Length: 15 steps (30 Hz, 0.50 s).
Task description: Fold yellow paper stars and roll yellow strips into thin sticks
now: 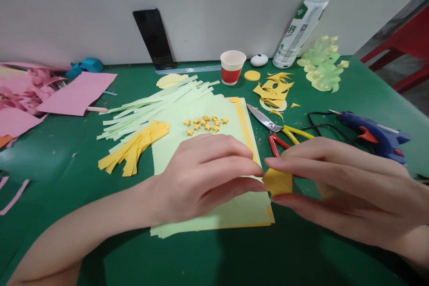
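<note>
The right hand [362, 194] had its grip closed on a folded yellow paper [279, 182], held over the right edge of the green sheets [214, 219]. The left hand [208, 167] met its nine o'clock edge; I couldn't tell whether it pinched. Scissors [275, 127] lay at twelve, a glue gun [372, 134] at two, paper stars [203, 122] at ten. Green bench [167, 259] spread toward six.

On camera I see my left hand [204, 170] curved left of the yellow paper [280, 182], my right hand [365, 183] pinching from its right.
</note>
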### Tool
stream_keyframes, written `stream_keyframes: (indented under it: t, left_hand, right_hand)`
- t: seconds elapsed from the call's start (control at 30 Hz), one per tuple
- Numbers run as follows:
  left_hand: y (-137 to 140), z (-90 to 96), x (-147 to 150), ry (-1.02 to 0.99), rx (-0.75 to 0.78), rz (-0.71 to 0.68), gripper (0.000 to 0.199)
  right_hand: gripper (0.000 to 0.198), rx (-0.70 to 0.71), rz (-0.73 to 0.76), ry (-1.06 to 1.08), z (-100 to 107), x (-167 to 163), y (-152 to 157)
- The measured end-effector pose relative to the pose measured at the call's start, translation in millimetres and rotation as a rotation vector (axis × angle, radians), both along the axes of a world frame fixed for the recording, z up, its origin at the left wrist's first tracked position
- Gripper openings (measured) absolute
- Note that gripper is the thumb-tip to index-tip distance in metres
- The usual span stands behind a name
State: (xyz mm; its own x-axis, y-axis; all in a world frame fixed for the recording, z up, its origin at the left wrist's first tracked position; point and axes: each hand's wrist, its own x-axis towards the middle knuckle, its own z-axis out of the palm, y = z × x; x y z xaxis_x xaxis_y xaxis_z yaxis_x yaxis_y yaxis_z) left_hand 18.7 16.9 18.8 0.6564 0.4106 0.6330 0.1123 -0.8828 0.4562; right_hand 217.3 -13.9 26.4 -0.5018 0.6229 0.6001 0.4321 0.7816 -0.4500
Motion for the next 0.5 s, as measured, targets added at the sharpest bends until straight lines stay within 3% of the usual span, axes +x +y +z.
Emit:
stream_keyframes:
  t: [0.1,0.2,0.33,0.5]
  left_hand:
    - [-0.4,2.8,0.4,0.046,0.085,0.047,0.01]
    - [-2.3,5.9,-0.8,0.129,0.181,0.093,0.01]
    - [-6.7,7.9,-2.7,0.17,0.103,0.191,0.008]
    - [-9.7,8.2,-2.1,0.169,0.037,0.212,0.007]
  right_hand:
    - [0.017,0.095,0.046,0.021,1.7,-2.9,1.5]
    - [0.017,0.062,0.052,0.0,-1.2,-4.0,1.2]
    - [0.015,0.044,0.015,-0.056,-6.9,-1.3,-1.3]
    - [0.016,0.027,0.009,-0.101,-5.7,-0.5,-4.0]
